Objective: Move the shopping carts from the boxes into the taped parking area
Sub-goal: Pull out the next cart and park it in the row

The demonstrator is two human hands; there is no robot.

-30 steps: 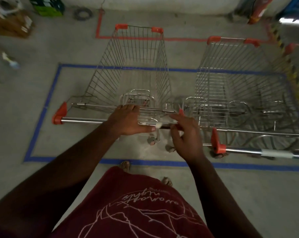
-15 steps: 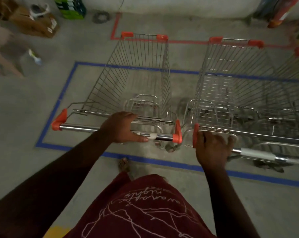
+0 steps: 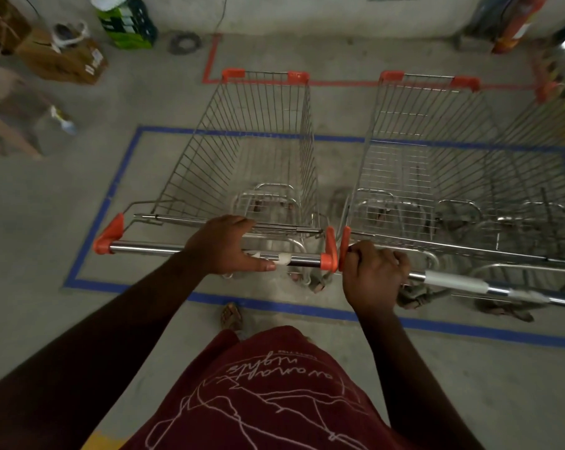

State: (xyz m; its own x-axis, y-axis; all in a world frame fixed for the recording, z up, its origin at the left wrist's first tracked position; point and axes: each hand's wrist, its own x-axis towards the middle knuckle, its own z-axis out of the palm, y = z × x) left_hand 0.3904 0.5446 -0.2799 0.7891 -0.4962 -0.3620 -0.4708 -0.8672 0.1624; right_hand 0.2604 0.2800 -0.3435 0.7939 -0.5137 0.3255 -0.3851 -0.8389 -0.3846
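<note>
Two wire shopping carts with orange corner caps stand side by side inside a rectangle of blue tape (image 3: 89,235) on the concrete floor. My left hand (image 3: 224,246) grips the chrome handle bar of the left cart (image 3: 252,147), near its right end. My right hand (image 3: 375,274) is closed around the left end of the right cart's (image 3: 436,164) handle bar, next to its orange cap. The two handle ends almost touch. The carts' fronts reach past the far blue line toward a red tape line (image 3: 339,82).
Cardboard boxes (image 3: 63,60) and a green crate (image 3: 128,24) sit at the back left by the wall. A blurred person (image 3: 5,118) is at the far left. A red cylinder (image 3: 514,24) leans at the back right. My foot (image 3: 230,316) stands just outside the near blue line.
My right hand left the left cart's handle and took hold of the right cart's handle. The view shifted so both carts appear further right and nearer.
</note>
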